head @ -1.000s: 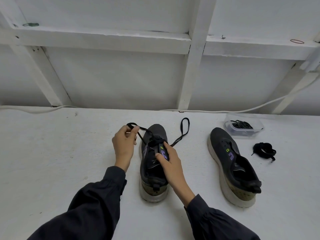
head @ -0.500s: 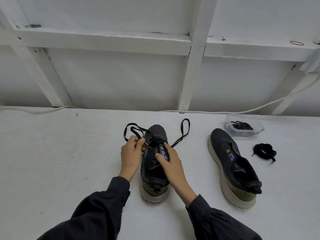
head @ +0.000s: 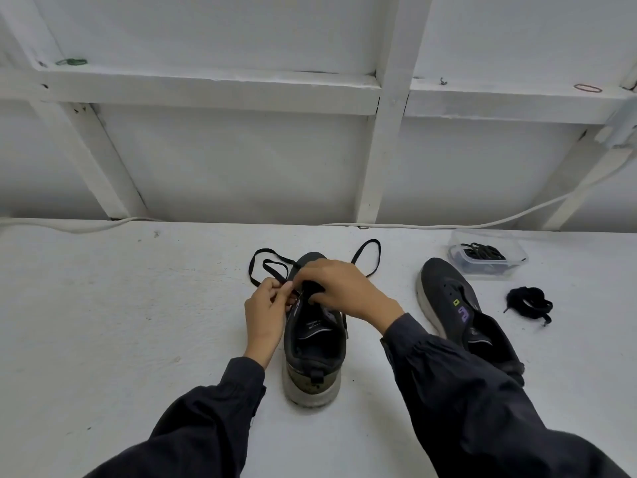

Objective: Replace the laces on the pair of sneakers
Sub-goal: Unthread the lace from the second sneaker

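Note:
A dark sneaker (head: 312, 343) stands heel toward me in the middle of the white table. A black lace (head: 267, 262) runs through its front eyelets and loops out to both sides. My left hand (head: 267, 313) pinches the left strand of the lace beside the shoe's tongue. My right hand (head: 339, 288) lies over the shoe's front, fingers curled at the lace by the eyelets; what they hold is hidden. The second sneaker (head: 455, 305), without a lace, lies to the right, partly behind my right sleeve.
A clear plastic box (head: 489, 258) with dark laces inside stands at the back right. A loose bundled black lace (head: 529, 303) lies right of the second sneaker. A white cable (head: 431, 225) runs along the wall's foot.
My right hand has moved from the shoe's tongue up over the eyelets. My left hand has drawn in closer to the shoe with the lace strand.

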Motion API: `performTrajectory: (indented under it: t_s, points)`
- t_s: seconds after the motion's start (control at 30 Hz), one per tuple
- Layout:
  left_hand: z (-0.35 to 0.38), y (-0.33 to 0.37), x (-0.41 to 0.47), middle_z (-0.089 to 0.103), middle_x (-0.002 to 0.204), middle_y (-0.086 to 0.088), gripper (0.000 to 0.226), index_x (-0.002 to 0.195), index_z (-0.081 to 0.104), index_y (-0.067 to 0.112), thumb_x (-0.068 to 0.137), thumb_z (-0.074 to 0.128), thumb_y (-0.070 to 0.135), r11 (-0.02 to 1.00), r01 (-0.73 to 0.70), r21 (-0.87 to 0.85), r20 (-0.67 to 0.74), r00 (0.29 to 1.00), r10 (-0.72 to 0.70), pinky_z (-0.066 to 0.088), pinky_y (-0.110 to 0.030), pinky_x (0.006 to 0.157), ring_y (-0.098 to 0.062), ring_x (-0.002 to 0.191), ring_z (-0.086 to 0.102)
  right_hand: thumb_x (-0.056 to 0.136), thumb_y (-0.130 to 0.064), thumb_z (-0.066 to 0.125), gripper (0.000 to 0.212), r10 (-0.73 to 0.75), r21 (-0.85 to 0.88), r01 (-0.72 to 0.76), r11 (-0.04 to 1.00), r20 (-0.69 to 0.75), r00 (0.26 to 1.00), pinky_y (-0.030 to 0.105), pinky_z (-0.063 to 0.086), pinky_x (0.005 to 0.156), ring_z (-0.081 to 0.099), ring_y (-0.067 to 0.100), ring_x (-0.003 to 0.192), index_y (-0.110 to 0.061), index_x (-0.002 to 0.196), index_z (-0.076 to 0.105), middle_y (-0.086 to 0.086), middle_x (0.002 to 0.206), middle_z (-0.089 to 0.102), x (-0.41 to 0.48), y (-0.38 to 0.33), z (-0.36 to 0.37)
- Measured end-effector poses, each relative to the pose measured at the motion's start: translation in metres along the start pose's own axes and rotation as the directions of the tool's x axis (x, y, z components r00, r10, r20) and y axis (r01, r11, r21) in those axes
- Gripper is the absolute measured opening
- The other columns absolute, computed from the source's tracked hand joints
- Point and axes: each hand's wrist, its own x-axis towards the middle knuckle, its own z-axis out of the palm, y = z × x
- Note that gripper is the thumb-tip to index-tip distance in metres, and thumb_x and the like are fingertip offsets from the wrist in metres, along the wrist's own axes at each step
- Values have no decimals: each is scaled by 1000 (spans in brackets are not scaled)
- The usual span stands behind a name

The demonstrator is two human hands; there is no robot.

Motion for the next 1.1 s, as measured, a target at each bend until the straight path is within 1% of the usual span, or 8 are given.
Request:
performTrajectory:
  t_s: [0.17, 0.4, 0.53, 0.63, 0.73, 0.83, 0.97, 1.1]
  points:
    - [1, -1, 0, 68, 71, -13, 27, 81, 59, -1, 97, 58, 21, 996, 74, -55, -42, 996, -77, 58, -41, 74, -21, 69, 65, 81, -3, 64, 27, -152, -146, 164, 976, 92, 984, 26, 29, 66, 57, 21, 95, -14, 106, 65, 2, 97, 66, 15, 0, 1]
    - [4, 2, 2, 69, 66, -4, 24, 77, 53, 11, 99, 54, 22, 980, 157, -123, -70, 984, -166, 54, -32, 65, -13, 58, 62, 88, -4, 55, 16, -197, -187, 204, 961, 53, 979, 34, 39, 64, 59, 25, 89, -8, 97, 67, 4, 89, 68, 8, 5, 4]
    - [3, 0, 1, 70, 62, -3, 23, 79, 52, 12, 98, 56, 24, 973, 153, -172, -74, 983, -168, 52, -25, 57, -12, 54, 63, 86, -5, 60, 14, -144, -41, 144, 989, -2, 990, 36, 46, 71, 61, 24, 90, -9, 96, 69, 4, 92, 68, 4, 7, 6]
    - [-1, 1, 2, 70, 59, -4, 26, 81, 58, 9, 91, 66, 31, 944, 200, -263, -106, 966, -234, 53, -22, 52, -11, 51, 63, 82, -5, 68, 24, 14, 154, 0, 988, -91, 996, 30, 47, 76, 63, 16, 91, -14, 105, 70, -1, 100, 70, 2, 14, 8]
    - [-6, 2, 1, 70, 59, -5, 35, 77, 61, 5, 88, 69, 37, 912, 250, -326, -107, 948, -298, 52, -20, 50, -13, 51, 63, 84, -4, 68, 23, 172, 334, -121, 935, -125, 977, 22, 47, 76, 60, 8, 85, -14, 105, 71, -12, 92, 66, -6, 28, 12]
    - [-8, 9, -7, 72, 69, -4, 33, 78, 65, 7, 90, 66, 38, 923, 222, -314, -55, 966, -252, 55, -26, 65, -14, 64, 64, 83, 3, 67, 19, 260, 441, -169, 882, -153, 953, 13, 43, 72, 59, 6, 79, -9, 96, 73, -11, 86, 64, -17, 35, 16]
    - [-3, 20, -29, 73, 97, 7, 20, 96, 71, 21, 86, 68, 38, 943, 176, -281, 111, 982, -151, 53, -27, 88, -10, 97, 67, 78, 8, 59, 23, 377, 419, -289, 861, -144, 915, 33, 53, 75, 63, 18, 79, -8, 86, 74, 4, 86, 71, -25, 42, 22]
    - [2, 20, -43, 59, 128, 14, 42, 127, 59, 28, 87, 71, 26, 983, 103, -152, 259, 964, -61, 44, -22, 102, 0, 119, 54, 80, -11, 63, 17, 473, 377, -404, 833, -110, 874, 37, 54, 74, 62, 12, 77, -25, 83, 74, -9, 84, 71, -29, 43, 24]
